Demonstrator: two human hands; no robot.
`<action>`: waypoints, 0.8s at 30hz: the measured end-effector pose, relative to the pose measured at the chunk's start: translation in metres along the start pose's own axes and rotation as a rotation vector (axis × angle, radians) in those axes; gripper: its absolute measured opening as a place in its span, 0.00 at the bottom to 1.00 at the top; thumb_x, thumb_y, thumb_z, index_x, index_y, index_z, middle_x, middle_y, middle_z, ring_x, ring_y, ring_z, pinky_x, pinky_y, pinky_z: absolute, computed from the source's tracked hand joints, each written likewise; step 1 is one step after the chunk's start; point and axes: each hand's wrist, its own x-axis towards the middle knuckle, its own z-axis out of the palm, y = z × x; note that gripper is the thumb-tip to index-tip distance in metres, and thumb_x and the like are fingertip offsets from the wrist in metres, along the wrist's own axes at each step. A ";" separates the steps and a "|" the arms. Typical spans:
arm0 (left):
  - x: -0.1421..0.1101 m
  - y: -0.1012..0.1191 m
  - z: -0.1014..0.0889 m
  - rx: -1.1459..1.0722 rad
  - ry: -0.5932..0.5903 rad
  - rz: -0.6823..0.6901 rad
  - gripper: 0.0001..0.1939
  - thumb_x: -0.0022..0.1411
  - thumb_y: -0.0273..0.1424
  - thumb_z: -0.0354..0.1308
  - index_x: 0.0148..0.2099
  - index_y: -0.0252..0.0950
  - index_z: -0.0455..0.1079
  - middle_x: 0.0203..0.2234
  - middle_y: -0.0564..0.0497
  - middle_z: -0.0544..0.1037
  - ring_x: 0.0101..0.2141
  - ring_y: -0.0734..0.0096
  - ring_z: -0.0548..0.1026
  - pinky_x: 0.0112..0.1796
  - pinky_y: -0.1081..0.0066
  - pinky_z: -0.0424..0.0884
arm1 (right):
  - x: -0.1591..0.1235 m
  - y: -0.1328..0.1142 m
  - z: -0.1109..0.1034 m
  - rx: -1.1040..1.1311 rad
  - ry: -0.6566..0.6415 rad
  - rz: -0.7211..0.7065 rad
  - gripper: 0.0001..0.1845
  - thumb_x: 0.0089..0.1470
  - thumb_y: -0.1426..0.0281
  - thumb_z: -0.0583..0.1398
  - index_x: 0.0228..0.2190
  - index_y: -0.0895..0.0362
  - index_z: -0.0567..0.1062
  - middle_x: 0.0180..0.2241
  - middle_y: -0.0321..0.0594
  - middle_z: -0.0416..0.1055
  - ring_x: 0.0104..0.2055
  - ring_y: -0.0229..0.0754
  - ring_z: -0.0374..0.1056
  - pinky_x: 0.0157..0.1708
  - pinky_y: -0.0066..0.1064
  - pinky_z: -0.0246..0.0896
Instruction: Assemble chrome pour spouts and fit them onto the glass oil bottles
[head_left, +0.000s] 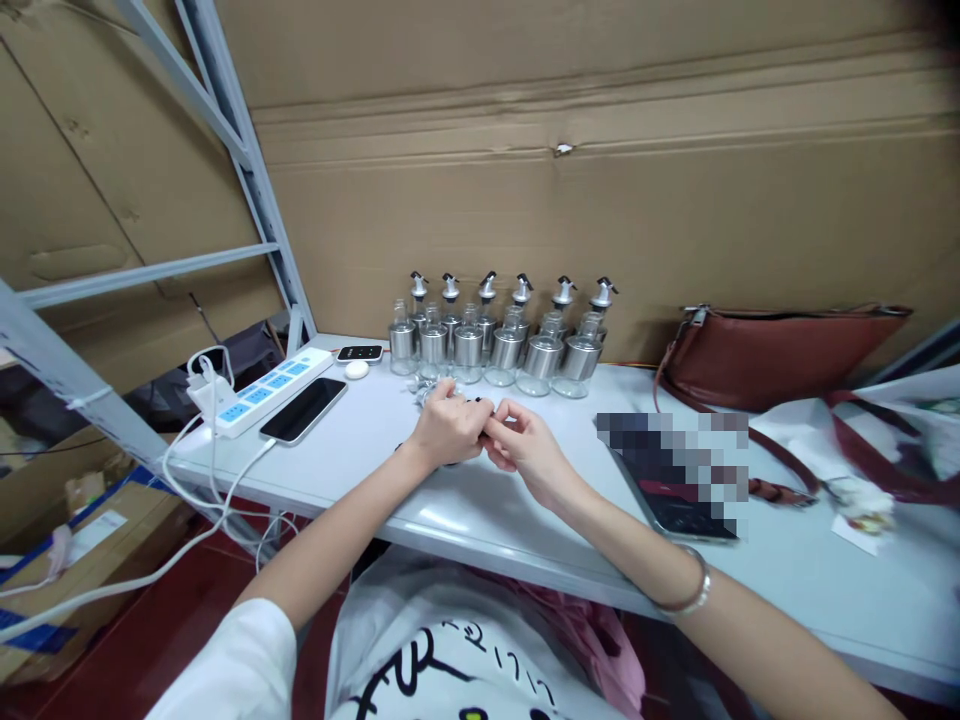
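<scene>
My left hand point(448, 428) and my right hand point(526, 448) meet above the front of the table, fingers closed around a small dark piece point(487, 428). Most of that piece is hidden by the fingers, so its kind does not show. Just behind my left hand lie some shiny silvery parts point(422, 390), partly covered. Beyond them stands a front row of several open-necked glass bottles point(508, 352) with steel bands. In the row behind, several similar bottles carry silver pourer spouts point(522, 290) with black flaps.
At the left are a white power strip point(274, 390), a phone point(306, 410) on a cable, a small black device point(360, 354) and a white round case point(357, 370). A blurred-out dark device point(660, 480) and a brown bag point(787, 355) lie right. Cardboard point(525, 200) stands behind.
</scene>
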 end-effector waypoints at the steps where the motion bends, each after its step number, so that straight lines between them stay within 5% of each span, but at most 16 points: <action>1: 0.000 -0.002 -0.001 -0.010 -0.010 0.017 0.08 0.56 0.30 0.45 0.30 0.36 0.64 0.15 0.52 0.69 0.19 0.67 0.68 0.37 0.63 0.58 | -0.001 0.002 -0.001 -0.073 0.002 -0.053 0.19 0.44 0.61 0.61 0.20 0.54 0.55 0.12 0.25 0.57 0.13 0.28 0.48 0.15 0.23 0.40; 6: 0.002 -0.012 -0.010 -0.158 -0.164 0.123 0.06 0.46 0.27 0.47 0.29 0.36 0.62 0.14 0.53 0.69 0.17 0.70 0.64 0.36 0.64 0.59 | 0.000 0.007 -0.006 -0.651 0.050 -0.444 0.11 0.46 0.71 0.57 0.20 0.55 0.58 0.17 0.29 0.56 0.20 0.31 0.50 0.21 0.25 0.45; 11: 0.003 -0.024 -0.021 -0.267 -0.280 0.140 0.05 0.43 0.26 0.48 0.28 0.36 0.61 0.15 0.54 0.67 0.18 0.70 0.63 0.37 0.64 0.61 | 0.004 -0.007 -0.014 -1.148 -0.204 -0.834 0.09 0.52 0.74 0.51 0.22 0.55 0.63 0.22 0.36 0.62 0.24 0.36 0.54 0.25 0.28 0.47; 14: -0.002 -0.048 -0.033 -0.314 -0.366 -0.002 0.06 0.46 0.28 0.51 0.31 0.37 0.63 0.19 0.52 0.69 0.24 0.66 0.67 0.35 0.66 0.62 | 0.004 -0.018 -0.023 -1.265 -0.265 -0.979 0.13 0.56 0.74 0.49 0.22 0.55 0.66 0.23 0.39 0.64 0.25 0.38 0.55 0.26 0.30 0.48; 18: -0.013 -0.086 -0.045 -0.256 -0.356 -0.472 0.09 0.54 0.35 0.52 0.37 0.37 0.63 0.19 0.54 0.67 0.27 0.63 0.68 0.31 0.68 0.62 | 0.005 -0.025 -0.034 -1.145 -0.119 -0.933 0.10 0.58 0.71 0.51 0.27 0.55 0.69 0.29 0.41 0.66 0.30 0.39 0.61 0.30 0.31 0.56; 22: -0.021 -0.098 -0.026 -0.429 -0.491 -0.523 0.20 0.57 0.31 0.48 0.52 0.34 0.56 0.29 0.51 0.71 0.30 0.65 0.71 0.33 0.68 0.65 | 0.009 -0.019 -0.036 -1.100 -0.194 -0.812 0.10 0.57 0.74 0.52 0.40 0.57 0.70 0.36 0.44 0.68 0.37 0.42 0.64 0.37 0.34 0.61; 24: -0.025 -0.098 -0.008 -0.474 -0.453 -0.484 0.18 0.60 0.30 0.43 0.52 0.32 0.58 0.38 0.45 0.72 0.38 0.65 0.71 0.41 0.65 0.66 | 0.011 -0.013 -0.034 -1.148 -0.268 -0.748 0.13 0.56 0.77 0.52 0.42 0.59 0.71 0.37 0.46 0.68 0.38 0.43 0.64 0.39 0.35 0.62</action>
